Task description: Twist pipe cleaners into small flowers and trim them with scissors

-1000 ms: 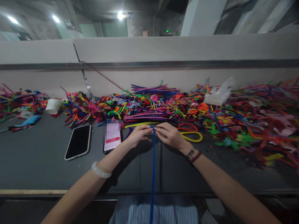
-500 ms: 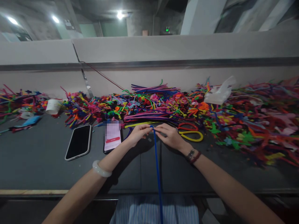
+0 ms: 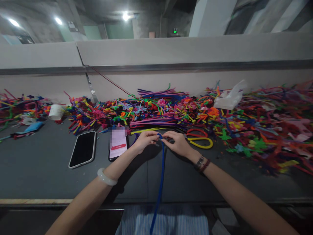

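My left hand [image 3: 144, 141] and my right hand [image 3: 178, 143] meet over the dark table [image 3: 44, 176], both pinching the far end of a long blue pipe cleaner [image 3: 160, 182]. Its end is bent into a small loop between my fingertips. The rest of it runs straight back toward me and hangs over the table's near edge above my striped lap. A pale bangle sits on my left wrist, and dark bead bracelets on my right.
A deep pile of coloured pipe cleaners [image 3: 186, 111] spreads along the back wall. A black phone [image 3: 82, 149] and a lit phone [image 3: 118, 143] lie left of my hands. Red and yellow scissors [image 3: 199, 138] lie right. A white cup [image 3: 55, 111] and plastic bag [image 3: 230, 96] rest in the pile.
My hands stay together at the pipe cleaner's tip. The hanging blue tail has swung from the right back to the left.
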Tool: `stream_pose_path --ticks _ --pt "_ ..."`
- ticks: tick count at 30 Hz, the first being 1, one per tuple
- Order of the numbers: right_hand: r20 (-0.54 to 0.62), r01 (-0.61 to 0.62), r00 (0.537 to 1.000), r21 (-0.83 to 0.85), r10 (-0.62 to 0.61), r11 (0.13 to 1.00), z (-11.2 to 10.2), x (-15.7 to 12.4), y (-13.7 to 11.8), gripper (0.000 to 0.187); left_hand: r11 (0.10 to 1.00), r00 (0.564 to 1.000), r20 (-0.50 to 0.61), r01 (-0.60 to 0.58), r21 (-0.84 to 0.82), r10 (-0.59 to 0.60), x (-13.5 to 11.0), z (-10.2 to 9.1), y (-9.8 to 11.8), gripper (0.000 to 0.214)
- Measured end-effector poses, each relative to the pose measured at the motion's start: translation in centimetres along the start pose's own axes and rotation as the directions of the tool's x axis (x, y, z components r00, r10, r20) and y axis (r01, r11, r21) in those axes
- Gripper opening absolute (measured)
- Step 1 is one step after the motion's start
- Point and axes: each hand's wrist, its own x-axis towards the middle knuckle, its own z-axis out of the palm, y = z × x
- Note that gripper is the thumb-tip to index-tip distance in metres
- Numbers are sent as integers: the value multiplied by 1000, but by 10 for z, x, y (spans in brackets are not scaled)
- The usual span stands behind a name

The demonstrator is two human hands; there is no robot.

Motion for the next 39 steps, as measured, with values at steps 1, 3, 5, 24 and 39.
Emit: stream_pose_path --ticks 1,3,5,24,39 --pt "17 -24 1000 10 23 1000 0 0 0 9 1000 1000 -1 4 -25 -4 1 0 -1 25" --pt "37 -62 997 21 61 998 1 1 -1 8 998 1000 9 5 -67 -5 2 -1 -2 25" --pt "36 -98 995 30 96 995 2 2 -1 8 996 1000 21 2 -87 0 3 -2 -3 25" --pt "199 -398 917 419 344 816 13 0 -3 18 983 986 14 -165 -84 166 1 3 -3 31" --pt "202 -409 912 464 356 786 7 4 -5 25 997 996 37 -82 -16 82 0 0 0 27"
